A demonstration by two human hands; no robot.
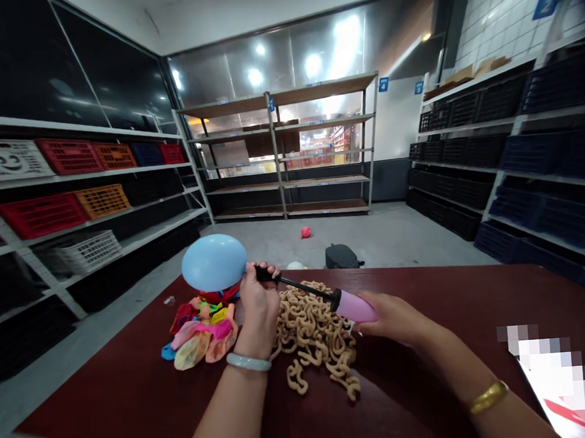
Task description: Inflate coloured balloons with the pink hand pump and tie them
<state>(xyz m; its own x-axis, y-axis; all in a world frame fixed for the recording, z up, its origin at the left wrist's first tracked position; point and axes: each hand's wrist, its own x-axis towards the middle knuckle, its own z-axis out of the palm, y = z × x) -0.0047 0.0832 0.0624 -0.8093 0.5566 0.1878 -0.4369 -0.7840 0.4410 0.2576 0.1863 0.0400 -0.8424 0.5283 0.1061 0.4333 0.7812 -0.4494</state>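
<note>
One left hand (258, 296): fingers closed on pump (307, 288), probably steadying balloon (214, 262).
Right hand (392, 315): fingers wrap pink end (355, 306), likely for firm grip.

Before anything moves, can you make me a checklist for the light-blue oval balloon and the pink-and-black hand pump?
1. Light-blue oval balloon puffed up: ok.
2. Bare left hand holding the black end of the pink-and-black hand pump, beside the balloon: ok.
3. Bare right hand around the pump's pink tube: ok.
4. Balloon's neck snug on the pump: cannot tell, the left hand hides it.
5. Space below the pump clear: not ok, curly tan pieces lie piled there.
6. Space near the balloon clear: not ok, limp multicoloured balloons lie close by on the dark-red table.
</note>
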